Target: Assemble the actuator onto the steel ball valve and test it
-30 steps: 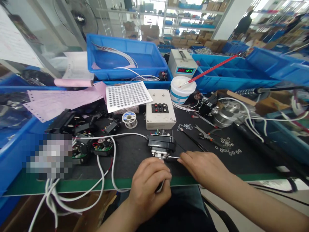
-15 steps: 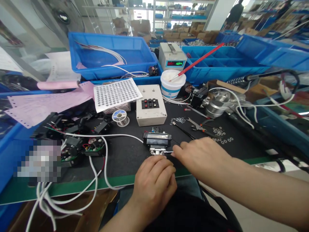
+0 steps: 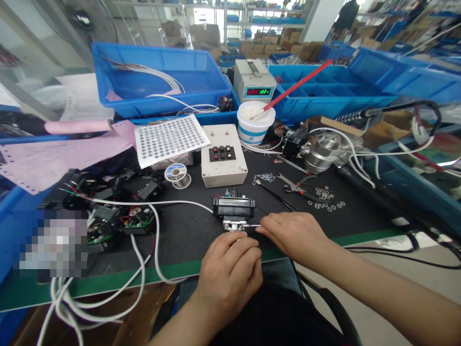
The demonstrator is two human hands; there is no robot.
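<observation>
A black device with a metal bracket (image 3: 234,208) sits near the mat's front edge, a white cable running into its left side. My left hand (image 3: 231,274) is closed at the near side of the device, its fingers curled round the metal bracket end. To the right, my right hand (image 3: 293,233) pinches a thin metal tool (image 3: 253,226) whose tip meets the right side of the bracket. Tweezers (image 3: 277,196) and pliers (image 3: 297,186) lie beyond my right hand, beside small metal rings (image 3: 329,207).
A grey switch box (image 3: 224,168), a solder spool (image 3: 178,176) and a white tub (image 3: 255,129) with a red brush stand behind. Black circuit housings (image 3: 139,218) with white cables lie left. Blue bins (image 3: 165,101) line the back; a metal motor (image 3: 319,156) lies right.
The view has shifted slightly. My right hand has turned a little and sits slightly further right, with more of the metal tool showing. My left hand stays at the device.
</observation>
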